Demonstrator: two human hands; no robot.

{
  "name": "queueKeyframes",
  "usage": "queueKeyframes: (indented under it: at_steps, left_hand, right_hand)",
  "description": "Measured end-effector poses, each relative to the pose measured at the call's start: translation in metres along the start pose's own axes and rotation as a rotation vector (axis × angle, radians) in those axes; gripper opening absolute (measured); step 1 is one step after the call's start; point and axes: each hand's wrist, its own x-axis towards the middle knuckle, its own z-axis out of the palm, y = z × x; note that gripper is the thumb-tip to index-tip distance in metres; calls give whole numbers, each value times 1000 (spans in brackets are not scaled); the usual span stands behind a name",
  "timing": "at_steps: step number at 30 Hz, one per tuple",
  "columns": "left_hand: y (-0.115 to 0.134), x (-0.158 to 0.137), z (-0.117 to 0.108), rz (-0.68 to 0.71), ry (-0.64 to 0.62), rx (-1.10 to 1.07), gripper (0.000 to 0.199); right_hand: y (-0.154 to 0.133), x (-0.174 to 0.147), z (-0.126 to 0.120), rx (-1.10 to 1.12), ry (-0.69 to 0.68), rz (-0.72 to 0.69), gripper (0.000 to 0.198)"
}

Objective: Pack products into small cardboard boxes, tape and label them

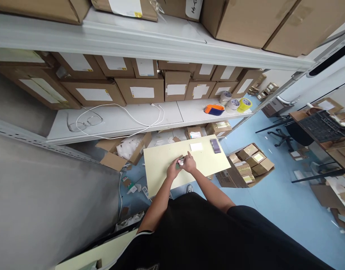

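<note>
Over the pale yellow board, my left hand and my right hand are close together. Between them is a small shiny object, silvery with a pinkish patch; its kind is too small to tell. The left fingers curl around its near left side. My right hand grips the other side, its index finger pointing up and away. Beyond the hands a white rectangular card or pad lies flat on the board. A dark purple item, partly blurred, lies near the board's far right corner.
A grey shelf behind the board holds cartons, a white cable, glasses, an orange-and-blue item and tape rolls. Open cartons stand on the floor at right; another is at left.
</note>
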Motion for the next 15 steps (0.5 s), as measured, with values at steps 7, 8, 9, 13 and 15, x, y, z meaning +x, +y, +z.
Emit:
queueKeyframes:
  at_steps: [7, 8, 9, 13, 15]
  left_hand:
    - [-6, 7, 1, 38, 43, 131, 70]
    - [-6, 7, 0, 40, 45, 123, 70]
    - [-7, 6, 0, 39, 43, 113, 70]
    - [-9, 3, 0, -1, 46, 126, 77]
    - [-9, 2, 1, -47, 42, 180, 82]
  right_hand:
    - [-12, -5, -69, 550, 285, -66, 48]
    - [-16, -4, -82, 628, 320, -118, 48]
    - [-20, -4, -94, 696, 356, -173, 49]
    - [-35, -10, -123, 834, 447, -328, 56]
    - [-38, -15, -124, 869, 458, -359, 56]
